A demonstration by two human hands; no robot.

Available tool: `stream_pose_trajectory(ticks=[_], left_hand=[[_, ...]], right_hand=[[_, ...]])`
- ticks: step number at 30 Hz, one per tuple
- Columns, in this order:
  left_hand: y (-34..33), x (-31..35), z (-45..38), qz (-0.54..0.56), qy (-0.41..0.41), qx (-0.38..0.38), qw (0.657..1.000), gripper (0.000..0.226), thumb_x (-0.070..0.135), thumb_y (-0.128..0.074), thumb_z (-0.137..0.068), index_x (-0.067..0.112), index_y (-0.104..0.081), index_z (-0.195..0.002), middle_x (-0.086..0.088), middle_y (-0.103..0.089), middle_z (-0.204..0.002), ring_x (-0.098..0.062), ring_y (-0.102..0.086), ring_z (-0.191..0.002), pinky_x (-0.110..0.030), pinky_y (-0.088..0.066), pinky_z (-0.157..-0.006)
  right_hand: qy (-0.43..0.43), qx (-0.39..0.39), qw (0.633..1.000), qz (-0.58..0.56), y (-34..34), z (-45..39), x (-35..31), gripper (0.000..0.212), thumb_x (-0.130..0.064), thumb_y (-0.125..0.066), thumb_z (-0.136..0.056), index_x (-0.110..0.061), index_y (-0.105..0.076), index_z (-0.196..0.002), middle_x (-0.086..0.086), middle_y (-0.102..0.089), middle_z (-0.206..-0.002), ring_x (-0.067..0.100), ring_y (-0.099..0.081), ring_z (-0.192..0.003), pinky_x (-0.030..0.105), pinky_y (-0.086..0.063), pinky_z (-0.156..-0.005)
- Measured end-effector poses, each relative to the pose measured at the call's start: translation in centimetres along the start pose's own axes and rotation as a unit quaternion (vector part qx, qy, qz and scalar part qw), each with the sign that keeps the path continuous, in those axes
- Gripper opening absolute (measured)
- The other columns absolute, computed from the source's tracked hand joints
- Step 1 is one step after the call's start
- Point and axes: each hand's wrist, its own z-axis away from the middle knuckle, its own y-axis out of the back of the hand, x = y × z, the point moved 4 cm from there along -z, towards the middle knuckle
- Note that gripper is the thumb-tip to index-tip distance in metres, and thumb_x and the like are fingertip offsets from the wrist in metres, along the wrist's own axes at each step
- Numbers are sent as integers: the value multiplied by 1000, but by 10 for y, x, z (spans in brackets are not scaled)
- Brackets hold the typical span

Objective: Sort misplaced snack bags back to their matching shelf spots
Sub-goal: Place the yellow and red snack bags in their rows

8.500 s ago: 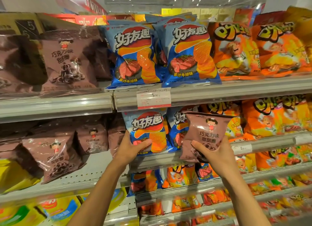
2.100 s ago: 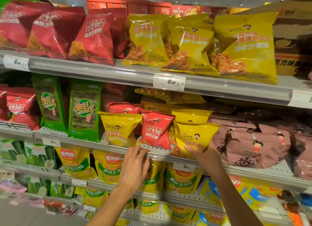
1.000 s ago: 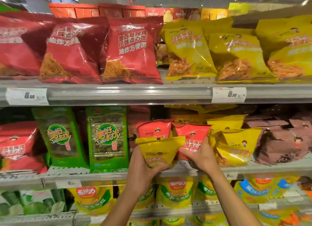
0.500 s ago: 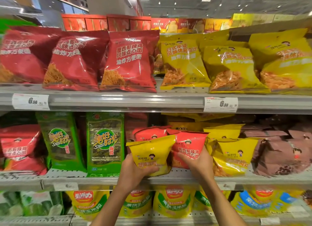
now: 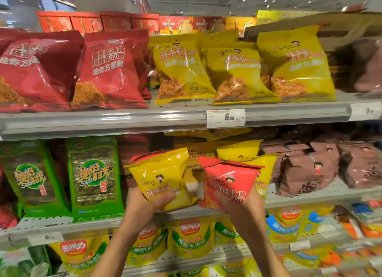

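Observation:
My left hand [image 5: 149, 202] grips a small yellow snack bag [image 5: 161, 177] by its lower edge, held in front of the middle shelf [image 5: 310, 198]. My right hand [image 5: 237, 202] grips a small red snack bag [image 5: 227, 179] the same way, just to the right of the yellow one. Both bags are lifted slightly off the shelf and do not touch each other. Behind them on the middle shelf sit more small yellow bags [image 5: 239, 150] and part of a red bag [image 5: 134, 152]. On the upper shelf stand large red bags [image 5: 107, 70] at left and large yellow bags [image 5: 182, 70] at right.
Green seaweed packs [image 5: 93, 177] stand on the middle shelf to the left. Brown snack bags [image 5: 306, 169] lie to the right. Yellow-green corn snack pouches [image 5: 190, 237] fill the lower shelf. A price tag [image 5: 225, 118] hangs on the upper shelf rail.
Both bags have come off the shelf and toward me, now held apart side by side. The view has shifted right and closer to the shelves.

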Motion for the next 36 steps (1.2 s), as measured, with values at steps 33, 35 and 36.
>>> stream_pose_trajectory(ticks=[33,35,36], left_hand=[[-79,-31,-57,-86,51,-88,991,32,4,-85,-72,14,-56,-82,16,-62,-55,1,-54,-49,-19,-43,-50],[-73,-29,-53,-112,37,-82,990,19,-4,-74,-78,5,-58,-81,17,-44,-52,-5,-38,-51,-22,-31,-51],[-71,-27,-50,-124,28,-74,989,11,-6,-68,-80,0,-59,-81,13,-41,-56,-9,-35,-56,-24,-29,-52]], right_hand=[[-56,-98,991,-68,9,41,8,53,-35,-93,-53,-29,-76,-102,-14,-79,-88,3,-75,-79,16,-54,-58],[-47,-105,991,-67,-4,39,3,50,-44,-88,-50,-34,-76,-97,-16,-78,-84,0,-73,-71,14,-52,-52],[-40,-112,991,-62,-10,40,0,49,-50,-85,-50,-37,-76,-96,-16,-78,-84,1,-73,-70,17,-53,-53]])
